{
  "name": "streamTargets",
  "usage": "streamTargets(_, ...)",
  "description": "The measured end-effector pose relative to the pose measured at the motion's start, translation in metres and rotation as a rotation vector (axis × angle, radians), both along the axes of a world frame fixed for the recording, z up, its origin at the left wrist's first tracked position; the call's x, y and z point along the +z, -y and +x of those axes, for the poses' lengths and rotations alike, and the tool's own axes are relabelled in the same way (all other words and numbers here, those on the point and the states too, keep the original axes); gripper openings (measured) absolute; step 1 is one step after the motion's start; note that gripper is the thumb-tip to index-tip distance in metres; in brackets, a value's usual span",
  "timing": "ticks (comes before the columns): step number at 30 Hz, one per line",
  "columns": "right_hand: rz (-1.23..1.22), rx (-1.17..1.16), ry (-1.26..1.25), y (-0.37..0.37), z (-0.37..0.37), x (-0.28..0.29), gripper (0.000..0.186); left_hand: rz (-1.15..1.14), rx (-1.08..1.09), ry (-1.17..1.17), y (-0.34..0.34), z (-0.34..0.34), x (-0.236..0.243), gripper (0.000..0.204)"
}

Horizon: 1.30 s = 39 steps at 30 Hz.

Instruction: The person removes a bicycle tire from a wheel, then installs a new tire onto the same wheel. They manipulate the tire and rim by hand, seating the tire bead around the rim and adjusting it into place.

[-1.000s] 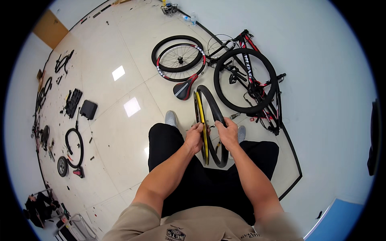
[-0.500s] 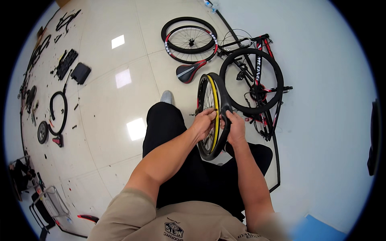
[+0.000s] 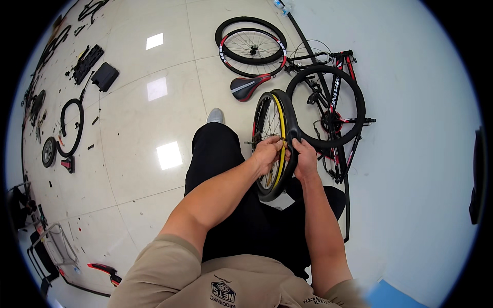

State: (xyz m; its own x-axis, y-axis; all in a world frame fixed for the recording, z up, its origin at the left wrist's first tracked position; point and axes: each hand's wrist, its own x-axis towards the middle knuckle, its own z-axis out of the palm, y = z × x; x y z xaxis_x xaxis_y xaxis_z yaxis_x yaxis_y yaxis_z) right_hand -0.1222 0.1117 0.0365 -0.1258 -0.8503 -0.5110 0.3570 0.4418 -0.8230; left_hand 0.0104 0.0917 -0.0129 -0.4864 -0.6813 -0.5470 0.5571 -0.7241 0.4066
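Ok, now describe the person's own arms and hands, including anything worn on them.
The left hand and right hand are bare, with no gloves. Both forearms are uncovered, with no watch or bracelet showing. The left sleeve is short and tan, with a plain hem; the right sleeve matches in colour but is partly blurred.

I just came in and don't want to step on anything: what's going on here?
A person is handling a spoked wheel upright between their knees. The left hand is at its yellow band, while the right hand grips a black rubber ring running alongside that band. Whether the ring is seated all round doesn't show. On the floor ahead lie a black-and-red saddle and, to the right, a bicycle frame.
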Motion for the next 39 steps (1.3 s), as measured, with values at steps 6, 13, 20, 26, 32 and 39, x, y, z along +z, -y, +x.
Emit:
streamTargets(6, 0.016, 0.023, -0.174, 0.003, 0.003, -0.003, 0.012, 0.019, 0.006, 0.026, -0.001, -0.004, -0.005, 0.030)
streamTargets(13, 0.110, 0.086, -0.417, 0.008, 0.008, 0.013, 0.018, -0.012, -0.033, 0.083, -0.003, -0.007, -0.011, 0.036)
streamTargets(20, 0.012, 0.064, -0.790, 0.003, -0.004, -0.015, 0.026, 0.034, -0.034, 0.063, -0.004, -0.007, 0.005, 0.038)
streamTargets(26, 0.092, 0.080, -0.599, 0.007, 0.001, -0.003, 0.027, -0.019, -0.098, 0.048, 0.001, -0.004, -0.008, 0.034)
streamTargets(32, -0.044, 0.068, -0.417, -0.003, -0.010, -0.026, 0.026, -0.055, -0.058, 0.180, 0.001, -0.001, 0.004, 0.037)
streamTargets(39, -0.026, -0.019, -0.457, -0.019, 0.002, -0.021, 0.027, -0.105, -0.091, 0.176, -0.001, 0.002, 0.016, 0.053)
